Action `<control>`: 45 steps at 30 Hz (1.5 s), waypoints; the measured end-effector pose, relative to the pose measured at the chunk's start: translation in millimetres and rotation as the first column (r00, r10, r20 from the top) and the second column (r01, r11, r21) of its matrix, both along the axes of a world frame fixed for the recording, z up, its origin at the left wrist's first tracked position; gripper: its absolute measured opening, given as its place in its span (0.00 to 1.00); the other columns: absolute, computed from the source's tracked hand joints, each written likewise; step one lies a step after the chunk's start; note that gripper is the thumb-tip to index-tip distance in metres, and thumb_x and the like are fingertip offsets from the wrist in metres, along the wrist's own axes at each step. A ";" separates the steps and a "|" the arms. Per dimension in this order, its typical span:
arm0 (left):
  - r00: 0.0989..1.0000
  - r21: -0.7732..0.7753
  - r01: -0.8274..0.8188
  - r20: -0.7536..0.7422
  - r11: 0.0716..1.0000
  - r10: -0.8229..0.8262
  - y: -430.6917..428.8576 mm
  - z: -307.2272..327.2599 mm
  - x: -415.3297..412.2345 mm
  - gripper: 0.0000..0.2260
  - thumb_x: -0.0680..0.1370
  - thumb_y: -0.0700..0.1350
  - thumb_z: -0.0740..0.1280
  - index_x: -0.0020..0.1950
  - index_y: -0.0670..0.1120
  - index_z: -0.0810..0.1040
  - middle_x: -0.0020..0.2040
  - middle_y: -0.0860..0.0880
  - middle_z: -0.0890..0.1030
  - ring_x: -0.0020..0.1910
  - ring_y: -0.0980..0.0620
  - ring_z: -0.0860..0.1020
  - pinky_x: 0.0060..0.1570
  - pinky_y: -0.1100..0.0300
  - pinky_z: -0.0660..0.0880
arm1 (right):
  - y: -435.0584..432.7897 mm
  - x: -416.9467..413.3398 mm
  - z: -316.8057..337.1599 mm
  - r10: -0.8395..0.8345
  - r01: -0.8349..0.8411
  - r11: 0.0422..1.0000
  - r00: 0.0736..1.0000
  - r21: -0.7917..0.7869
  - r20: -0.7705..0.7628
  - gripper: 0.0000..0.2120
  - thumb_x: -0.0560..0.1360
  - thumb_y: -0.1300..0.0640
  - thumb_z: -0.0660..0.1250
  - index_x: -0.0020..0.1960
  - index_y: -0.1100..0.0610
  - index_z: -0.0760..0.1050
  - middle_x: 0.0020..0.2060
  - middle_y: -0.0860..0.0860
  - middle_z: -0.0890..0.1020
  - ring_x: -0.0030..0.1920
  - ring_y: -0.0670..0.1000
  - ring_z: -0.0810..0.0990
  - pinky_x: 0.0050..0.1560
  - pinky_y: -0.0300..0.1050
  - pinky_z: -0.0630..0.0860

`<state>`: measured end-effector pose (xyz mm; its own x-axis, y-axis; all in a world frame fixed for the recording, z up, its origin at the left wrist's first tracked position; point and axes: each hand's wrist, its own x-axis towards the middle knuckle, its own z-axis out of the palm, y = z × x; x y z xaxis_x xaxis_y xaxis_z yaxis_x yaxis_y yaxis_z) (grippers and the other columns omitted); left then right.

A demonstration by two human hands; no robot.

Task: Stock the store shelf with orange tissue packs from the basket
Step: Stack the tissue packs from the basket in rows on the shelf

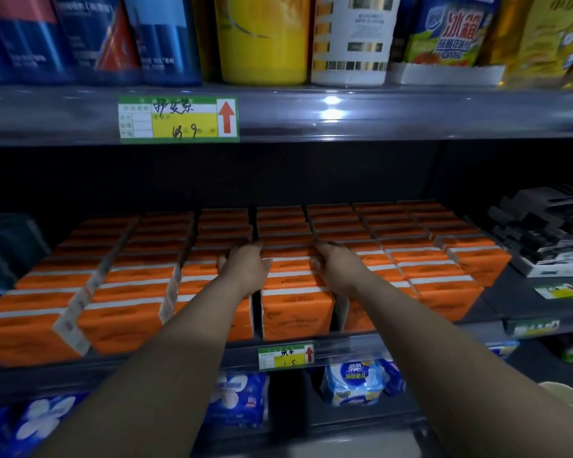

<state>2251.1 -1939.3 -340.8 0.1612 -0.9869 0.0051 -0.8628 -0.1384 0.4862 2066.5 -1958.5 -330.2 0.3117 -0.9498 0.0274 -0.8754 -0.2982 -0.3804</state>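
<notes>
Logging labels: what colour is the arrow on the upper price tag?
The arrow is red on a white strip; head view.

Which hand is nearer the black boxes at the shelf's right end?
Right. The right hand rests on the orange tissue packs, left of the black boxes; the left hand is one column of packs farther left.

Left forearm (pixel 166 352) and right forearm (pixel 444 352): bare along all visible length, slender. Left hand (pixel 247 266), right hand (pixel 336 266): bare as well. Dim light; fingernails too blurred to tell.
</notes>
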 end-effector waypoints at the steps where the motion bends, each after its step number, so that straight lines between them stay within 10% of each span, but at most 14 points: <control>1: 1.000 -0.007 -0.011 0.020 1.000 0.012 0.1 -0.1 -0.1 0.16 0.81 0.52 0.57 0.68 0.52 0.70 0.62 0.47 0.77 0.63 0.46 0.72 0.66 0.47 0.64 | 0.3 -0.1 -0.5 0.004 -0.004 1.000 1.000 -0.005 0.007 0.15 0.81 0.53 0.55 0.67 0.50 0.68 0.59 0.54 0.76 0.60 0.56 0.74 0.63 0.54 0.69; 40: 0.991 -0.253 0.131 0.059 0.959 -0.120 86.2 46.2 -35.7 0.16 0.76 0.49 0.66 0.63 0.46 0.77 0.56 0.46 0.80 0.54 0.48 0.77 0.53 0.54 0.74 | 65.8 -101.4 48.9 -0.002 0.018 0.997 0.975 -0.072 0.222 0.20 0.76 0.53 0.67 0.66 0.54 0.73 0.62 0.54 0.78 0.63 0.53 0.74 0.58 0.39 0.67; 45: 0.979 -0.091 0.177 0.120 0.980 -0.165 125.4 97.0 -45.7 0.15 0.77 0.51 0.64 0.62 0.48 0.77 0.56 0.47 0.81 0.52 0.47 0.79 0.51 0.56 0.73 | 110.3 -115.6 106.5 -0.046 0.042 0.999 0.959 0.018 0.279 0.17 0.75 0.54 0.68 0.63 0.54 0.77 0.60 0.52 0.80 0.37 0.41 0.71 0.45 0.32 0.63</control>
<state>2205.4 -1813.9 -243.8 -0.0172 -0.9933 0.1146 -0.9191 0.0608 0.3894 1950.9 -1848.2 -223.7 0.2511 -0.9632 0.0964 -0.7460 -0.2560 -0.6148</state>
